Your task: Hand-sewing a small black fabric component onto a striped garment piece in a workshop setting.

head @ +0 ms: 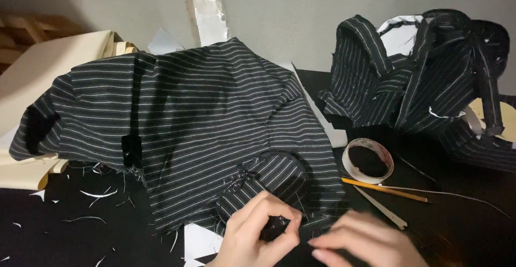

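Head view: tape roll (368, 160), pencil (384, 189) beside striped fabric (204, 127).

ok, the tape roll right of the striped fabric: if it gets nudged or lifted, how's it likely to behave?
The tape roll lies flat on the dark table, so a push would probably slide it rather than roll it. It looks like a thin open ring, so likely light and easy to lift with one finger through the hole. Stood on edge, it could roll toward the yellow pencil.
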